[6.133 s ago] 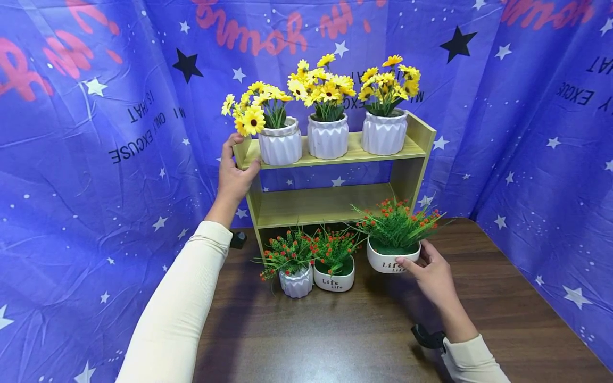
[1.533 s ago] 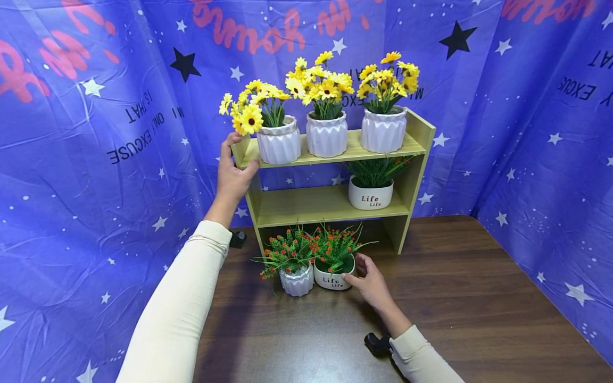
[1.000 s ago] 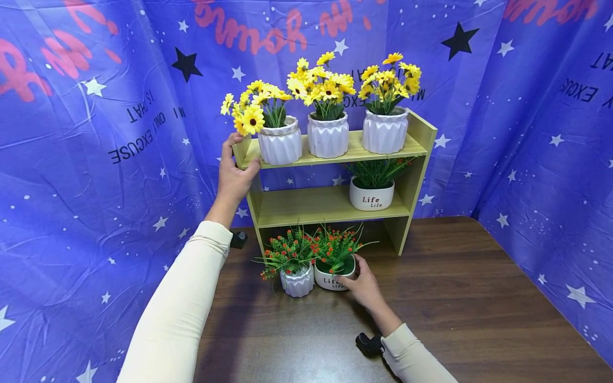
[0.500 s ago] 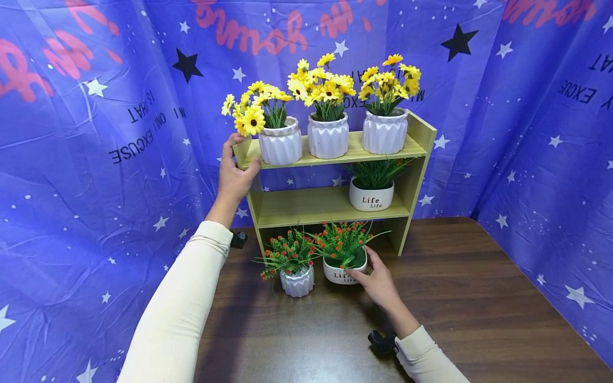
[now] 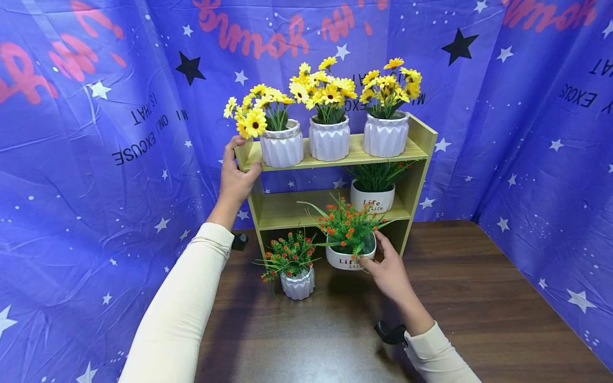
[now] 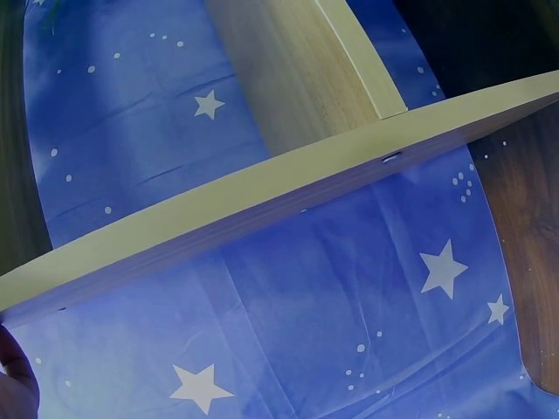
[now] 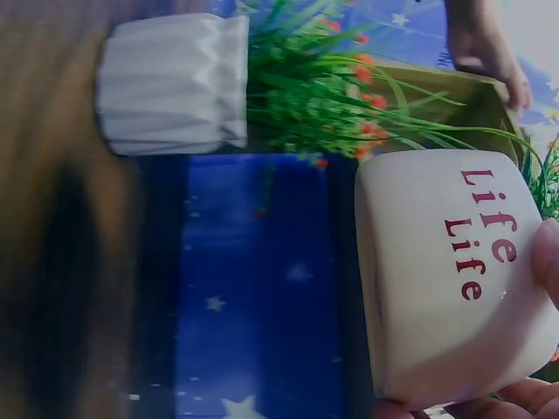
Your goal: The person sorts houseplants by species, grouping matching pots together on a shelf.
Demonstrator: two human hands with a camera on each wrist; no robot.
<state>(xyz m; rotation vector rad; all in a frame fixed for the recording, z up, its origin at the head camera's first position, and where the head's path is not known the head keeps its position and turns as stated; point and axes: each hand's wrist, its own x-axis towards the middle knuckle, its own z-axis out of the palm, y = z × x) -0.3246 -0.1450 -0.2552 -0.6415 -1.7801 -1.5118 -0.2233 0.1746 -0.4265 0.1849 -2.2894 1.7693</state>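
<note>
My right hand (image 5: 390, 274) grips a white oval "Life" pot (image 5: 342, 260) of red-flowered greenery, thumb on its front. The pot hangs above the table before the wooden shelf (image 5: 287, 207); in the right wrist view the same lettered pot (image 7: 445, 279) fills the right side. My left hand (image 5: 235, 178) holds the shelf's upper left end, thumb on the front edge of the top board. A second "Life" pot (image 5: 372, 198) stands on the middle board at the right. A ribbed white pot (image 5: 299, 284) with red flowers stands on the table at the shelf's lower left.
Three ribbed white pots with yellow daisies line the top board: left (image 5: 281, 146), middle (image 5: 329, 139) and right (image 5: 386, 135). A blue star-print curtain (image 5: 119, 213) hangs behind and beside the brown table (image 5: 479, 298).
The other "Life" pot went from my right hand onto the middle board. My right hand then took the second "Life" pot off the table, lifting it up and rightward. My left hand stays put.
</note>
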